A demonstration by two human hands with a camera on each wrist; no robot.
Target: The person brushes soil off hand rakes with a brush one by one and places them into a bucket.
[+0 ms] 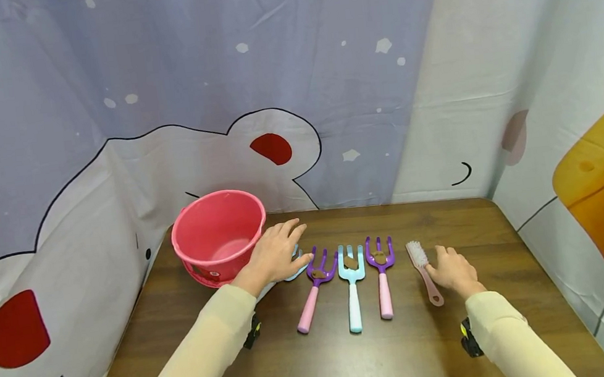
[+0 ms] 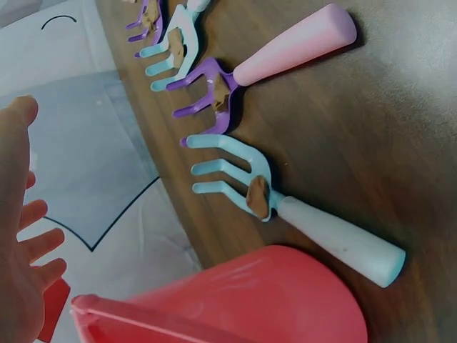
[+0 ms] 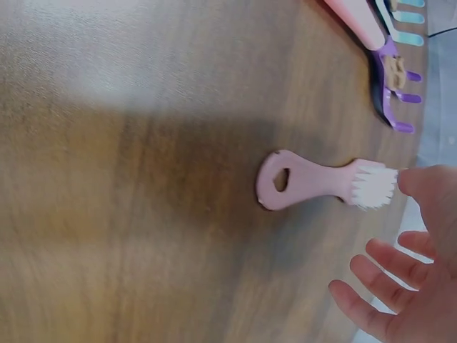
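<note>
The work, as I judge it, stands at an early point: nothing is lifted, and all four forks on the bench (image 1: 328,366) carry small brown lumps (image 1: 351,263), so no fork seems to be dealt with yet and all of them are left. The forks lie in one row, tines to the far side: the leftmost blue fork (image 2: 307,220), close to the right side of the pink bucket (image 1: 210,217), then the left purple fork (image 1: 313,296), the middle blue fork (image 1: 352,288) and the right purple fork (image 1: 383,282). To the right of the row lies the pink brush (image 3: 321,181), with its white bristles toward the far edge. The left hand (image 1: 278,253) is spread beside the bucket, above the leftmost blue fork; its fingers are loosely stretched and grasp nothing. The right hand (image 1: 453,269) is just to the right of the brush, with fingers relaxed and released; whether the thumb touches the brush I cannot tell. The part of the bucket's inside that can be seen holds nothing, so I judge that no fork is put there. About writing, there is a small printed mark (image 1: 214,274) on the near side of the bucket, but it is too small to read. The curtain (image 1: 346,84) behind shows only drawn shapes, and I can read no brand or word on the forks or brush.
</note>
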